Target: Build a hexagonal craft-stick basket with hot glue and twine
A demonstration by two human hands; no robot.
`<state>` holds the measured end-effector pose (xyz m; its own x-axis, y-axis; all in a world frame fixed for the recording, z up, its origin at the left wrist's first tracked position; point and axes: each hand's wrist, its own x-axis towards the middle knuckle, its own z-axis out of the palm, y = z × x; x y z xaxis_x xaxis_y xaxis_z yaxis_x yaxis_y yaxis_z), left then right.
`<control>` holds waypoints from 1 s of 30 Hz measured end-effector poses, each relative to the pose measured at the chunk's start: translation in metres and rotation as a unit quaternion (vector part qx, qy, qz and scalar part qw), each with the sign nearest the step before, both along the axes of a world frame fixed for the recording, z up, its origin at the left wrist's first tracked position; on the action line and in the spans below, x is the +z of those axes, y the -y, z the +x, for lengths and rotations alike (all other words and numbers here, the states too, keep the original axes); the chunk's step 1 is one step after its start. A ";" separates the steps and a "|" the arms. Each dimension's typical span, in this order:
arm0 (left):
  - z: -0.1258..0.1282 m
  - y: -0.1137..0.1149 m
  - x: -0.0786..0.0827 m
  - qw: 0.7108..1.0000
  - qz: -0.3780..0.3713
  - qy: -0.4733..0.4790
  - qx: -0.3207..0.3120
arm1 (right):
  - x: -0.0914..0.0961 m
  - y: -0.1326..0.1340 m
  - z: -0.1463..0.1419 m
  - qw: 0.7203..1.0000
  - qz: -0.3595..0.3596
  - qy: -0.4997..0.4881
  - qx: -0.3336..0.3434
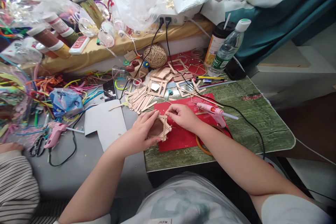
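Note:
A small open frame of wooden craft sticks (164, 128) stands at the left side of a red sheet (181, 136). My left hand (144, 129) is wrapped round its left side, with thumb and fingers gripping it. At the frame's top edge, my right hand (182, 116) pinches the end of a craft stick lying across it. A pink hot glue gun (214, 113) rests on the sheet to the right of my right hand. Beyond my hands lies a heap of loose craft sticks (140, 98), along with square stick frames (156, 87).
A water bottle (228, 50) and a lidded cup (217, 43) stand at the back right. Black cords run from a power strip (173, 19) across the table. At left are a second pink glue gun (55, 134), scissors (39, 146) and another person's striped sleeve (17, 182).

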<state>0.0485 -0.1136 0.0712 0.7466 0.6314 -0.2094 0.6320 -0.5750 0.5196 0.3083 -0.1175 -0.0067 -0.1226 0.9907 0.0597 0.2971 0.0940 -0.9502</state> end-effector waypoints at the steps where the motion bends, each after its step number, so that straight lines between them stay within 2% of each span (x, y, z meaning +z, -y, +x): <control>1: 0.000 0.000 0.001 1.000 -0.002 -0.001 0.001 | 0.001 0.000 0.000 1.000 -0.001 -0.001 -0.001; 11: 0.000 0.002 0.000 1.000 -0.004 0.013 0.009 | -0.005 0.002 -0.001 1.000 -0.008 -0.007 0.011; 18: 0.009 0.004 0.002 0.999 0.028 0.018 0.027 | -0.001 0.002 -0.001 1.000 -0.020 -0.011 0.006; 30: 0.005 0.001 -0.004 0.998 0.004 0.049 0.024 | -0.004 0.001 0.000 1.000 -0.017 -0.004 0.009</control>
